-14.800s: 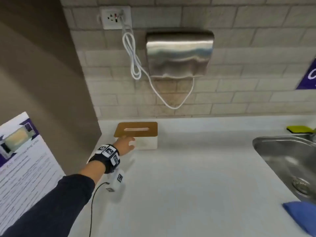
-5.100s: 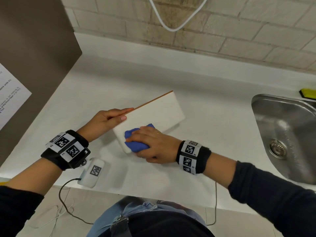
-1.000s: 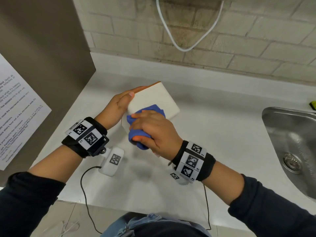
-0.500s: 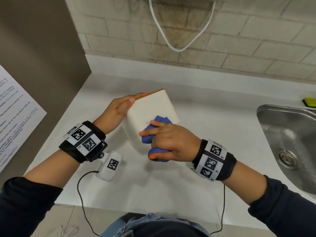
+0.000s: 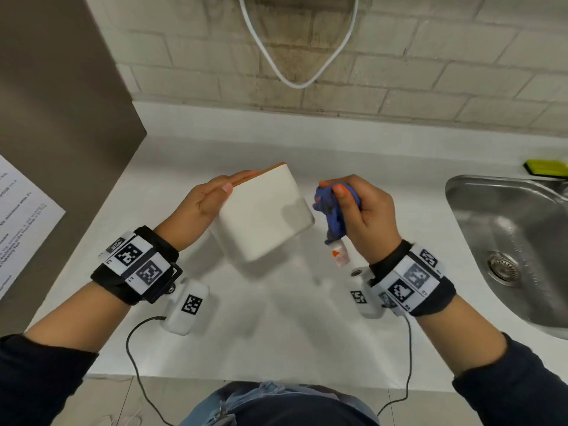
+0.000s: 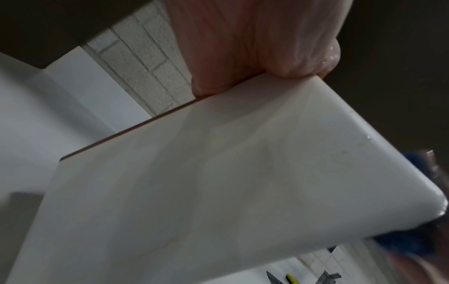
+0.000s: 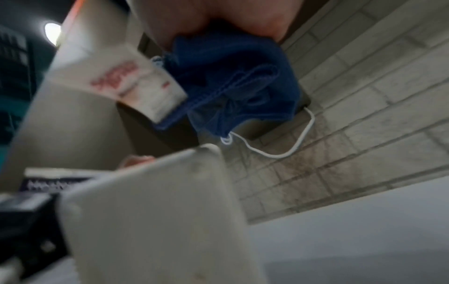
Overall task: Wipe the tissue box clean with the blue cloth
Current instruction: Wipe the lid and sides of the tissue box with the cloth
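- both hands are up over the counter [image 5: 276, 318], working as a pair: one holds, one wipes.
- left hand [image 5: 203, 207] has its thumb laid along the near edge of the tissue box [image 5: 264, 216] and its fingers reaching behind it, out of sight; the wrist view shows a thumb or finger pressed on the box's edge. it grips the box tilted off the counter, which looks meant to turn a white side up toward the cloth.
- right hand [image 5: 365, 216] is closed round the blue cloth [image 5: 333, 210], bunched into a wad with a white care label hanging below it. the wad sits just beside the box's right edge; i cannot tell whether it touches. bunching likely gives a firm pad to press with.
- tissue box itself: white body, orange-brown top seen only as a thin strip at the far edge, lifted between the two hands. faint specks show on the white face in the right wrist view, so wiping seems unfinished.
- judged step: the cloth is off the broad face, probably between strokes or heading for the right side.
- further out: a steel sink [image 5: 507, 241] to the right, a yellow-green sponge [image 5: 545, 167] at its back corner, a white cord [image 5: 295, 78] looping down the brick wall, a printed sheet [image 5: 21, 222] at the left.
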Demonstrator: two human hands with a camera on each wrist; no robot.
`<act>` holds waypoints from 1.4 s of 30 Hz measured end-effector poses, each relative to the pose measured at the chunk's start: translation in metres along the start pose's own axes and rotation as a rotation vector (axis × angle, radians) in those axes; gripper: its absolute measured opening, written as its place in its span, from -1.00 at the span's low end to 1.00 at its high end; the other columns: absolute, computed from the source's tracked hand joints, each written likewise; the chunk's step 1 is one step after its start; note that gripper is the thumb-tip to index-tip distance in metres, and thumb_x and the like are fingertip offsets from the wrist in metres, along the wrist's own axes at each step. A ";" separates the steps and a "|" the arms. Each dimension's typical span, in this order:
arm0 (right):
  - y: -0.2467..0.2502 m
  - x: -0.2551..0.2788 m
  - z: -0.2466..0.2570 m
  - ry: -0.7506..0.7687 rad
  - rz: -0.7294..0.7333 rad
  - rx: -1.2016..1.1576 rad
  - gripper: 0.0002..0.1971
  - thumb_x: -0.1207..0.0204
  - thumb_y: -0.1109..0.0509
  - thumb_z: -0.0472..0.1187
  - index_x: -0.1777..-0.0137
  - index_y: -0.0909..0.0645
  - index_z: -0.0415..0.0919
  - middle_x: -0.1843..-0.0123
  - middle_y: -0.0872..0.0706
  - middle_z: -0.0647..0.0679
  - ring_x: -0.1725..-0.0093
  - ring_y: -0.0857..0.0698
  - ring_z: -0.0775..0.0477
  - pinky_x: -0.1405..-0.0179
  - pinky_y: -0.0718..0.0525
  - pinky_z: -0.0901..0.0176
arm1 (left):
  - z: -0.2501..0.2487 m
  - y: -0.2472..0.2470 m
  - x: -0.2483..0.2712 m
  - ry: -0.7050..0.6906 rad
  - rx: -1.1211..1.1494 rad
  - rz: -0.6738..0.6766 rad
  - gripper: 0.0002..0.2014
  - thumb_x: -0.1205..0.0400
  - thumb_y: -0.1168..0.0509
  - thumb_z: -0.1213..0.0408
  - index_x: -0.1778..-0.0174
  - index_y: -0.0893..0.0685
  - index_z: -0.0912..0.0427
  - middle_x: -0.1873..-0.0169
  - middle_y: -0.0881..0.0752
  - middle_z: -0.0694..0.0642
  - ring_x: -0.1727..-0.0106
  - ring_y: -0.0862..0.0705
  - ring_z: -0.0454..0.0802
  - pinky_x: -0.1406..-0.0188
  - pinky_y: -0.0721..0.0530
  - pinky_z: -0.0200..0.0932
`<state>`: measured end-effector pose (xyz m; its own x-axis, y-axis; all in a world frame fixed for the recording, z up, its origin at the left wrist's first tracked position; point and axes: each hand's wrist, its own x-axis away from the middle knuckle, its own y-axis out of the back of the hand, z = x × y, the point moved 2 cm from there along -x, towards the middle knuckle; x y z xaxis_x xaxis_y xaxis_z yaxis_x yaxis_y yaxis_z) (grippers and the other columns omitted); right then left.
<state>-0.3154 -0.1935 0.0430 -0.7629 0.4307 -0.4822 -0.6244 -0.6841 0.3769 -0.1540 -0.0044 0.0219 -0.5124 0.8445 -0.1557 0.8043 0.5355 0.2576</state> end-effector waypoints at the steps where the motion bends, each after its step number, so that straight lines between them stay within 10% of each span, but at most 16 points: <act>1: -0.006 0.002 0.010 0.018 -0.038 -0.105 -0.69 -0.61 -0.11 0.14 0.21 -0.61 0.10 0.27 -0.78 -0.14 0.14 -0.78 -0.26 0.13 -0.72 -0.28 | -0.001 0.000 0.000 0.004 -0.001 0.007 -0.63 -0.68 0.03 0.14 -0.34 -0.54 -0.08 -0.27 -0.64 -0.34 -0.44 -0.47 -0.24 -0.41 -0.36 -0.41; 8: -0.081 0.017 0.032 -0.083 -0.026 -0.200 -0.57 -0.57 -0.11 0.12 0.16 -0.68 -0.17 0.06 -0.81 -0.16 -0.03 -0.72 -0.03 -0.12 -0.61 0.22 | -0.002 0.002 0.000 0.019 0.012 0.018 -0.63 -0.65 -0.01 0.09 -0.33 -0.55 -0.07 -0.28 -0.62 -0.36 -0.44 -0.47 -0.23 -0.42 -0.36 -0.38; 12: -0.088 0.038 0.046 0.074 0.283 -0.183 -0.59 -0.60 -0.12 0.04 0.22 -0.66 -0.22 0.26 -0.79 -0.16 0.16 -0.72 -0.08 0.09 -0.67 0.06 | -0.006 0.002 -0.002 0.005 0.026 0.000 -0.64 -0.68 0.05 0.23 -0.28 -0.53 -0.10 -0.18 -0.64 -0.49 -0.41 -0.47 -0.34 -0.31 -0.35 -0.54; 15: -0.070 0.044 0.045 0.035 0.376 -0.214 -0.70 -0.54 -0.16 -0.01 0.28 -0.62 -0.10 0.42 -0.68 0.04 0.38 -0.62 0.20 0.29 -0.59 0.33 | -0.007 0.003 -0.001 -0.010 0.013 0.012 -0.65 -0.68 0.03 0.15 -0.32 -0.52 -0.12 -0.24 -0.62 -0.45 -0.43 -0.46 -0.30 -0.34 -0.34 -0.51; 24: 0.027 0.040 0.012 -0.347 -0.214 -0.343 -0.66 -0.70 -0.10 -0.14 0.30 -0.50 -0.19 0.67 -0.63 -0.04 0.67 -0.59 0.14 0.68 -0.58 0.39 | -0.008 -0.018 0.012 0.109 -0.258 0.195 -0.39 -0.36 -0.24 -0.24 -0.37 -0.25 -0.50 -0.26 -0.47 -0.16 -0.28 -0.43 -0.34 -0.27 -0.31 -0.51; 32: 0.032 0.079 -0.034 -0.435 -0.239 -0.184 -0.50 -0.48 -0.18 0.32 0.35 -0.50 -0.12 0.56 -0.60 -0.12 0.51 -0.64 -0.21 0.43 -0.70 -0.02 | 0.043 -0.069 0.037 -0.090 -0.886 0.484 -0.29 -0.49 -0.06 -0.12 -0.58 -0.05 -0.07 -0.19 -0.38 -0.03 -0.18 -0.19 -0.26 -0.32 -0.10 -0.23; 38: 0.025 0.089 -0.038 -0.448 -0.252 -0.237 -0.63 -0.69 -0.12 -0.13 0.37 -0.50 -0.12 0.60 -0.61 0.06 0.54 -0.60 0.18 0.54 -0.60 0.37 | 0.041 -0.051 0.052 0.001 -1.060 0.262 -0.23 -0.34 -0.10 -0.13 -0.52 -0.12 -0.12 -0.24 -0.51 -0.06 -0.37 -0.41 -0.03 -0.38 0.07 -0.18; 42: 0.014 0.089 -0.041 -0.461 -0.206 -0.270 -0.64 -0.65 -0.16 0.04 0.37 -0.53 0.00 0.60 -0.62 -0.01 0.51 -0.65 0.02 0.53 -0.68 0.19 | 0.037 -0.086 0.058 0.198 -1.249 0.009 -0.06 -0.26 -0.09 -0.54 -0.46 -0.32 0.00 -0.02 -0.60 0.07 -0.14 -0.54 0.11 -0.21 -0.15 0.06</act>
<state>-0.3851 -0.1891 -0.0271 -0.6623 0.7416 -0.1065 -0.7489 -0.6593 0.0671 -0.2417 -0.0012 -0.0450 -0.6315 0.7747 -0.0323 0.0317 0.0674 0.9972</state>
